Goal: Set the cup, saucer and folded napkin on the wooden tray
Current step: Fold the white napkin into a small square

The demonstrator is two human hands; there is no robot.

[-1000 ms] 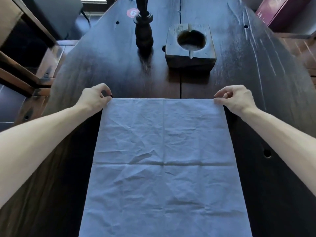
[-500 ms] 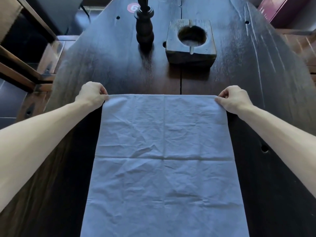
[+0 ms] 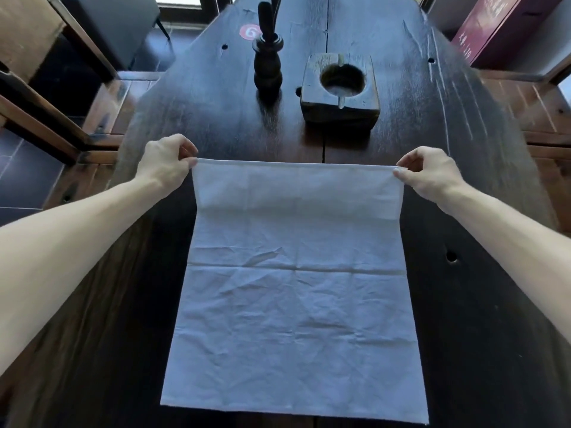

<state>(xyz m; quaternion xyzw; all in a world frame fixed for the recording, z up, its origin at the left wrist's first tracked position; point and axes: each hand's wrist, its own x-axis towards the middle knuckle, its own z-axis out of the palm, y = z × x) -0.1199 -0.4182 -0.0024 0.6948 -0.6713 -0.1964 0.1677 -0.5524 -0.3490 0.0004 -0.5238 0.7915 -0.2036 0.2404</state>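
One pale blue-grey cloth napkin [image 3: 293,304] lies spread on the dark plank worktop [image 3: 463,304], its far edge lifted clear and starting to fold back toward six o'clock. The left hand [image 3: 165,163] pinches the ten o'clock corner and the right hand [image 3: 432,173] the two o'clock corner; fingers of both are closed on the hem.

Risk, as judged: uneven travel of the two hands would skew the fold, and a slipped corner would drop the edge off-line.

Beyond the napkin: one square wooden block with a round hollow [image 3: 340,88] at twelve o'clock and one dark turned wooden post [image 3: 267,63] at eleven. Cup, saucer and wooden tray: none in view.
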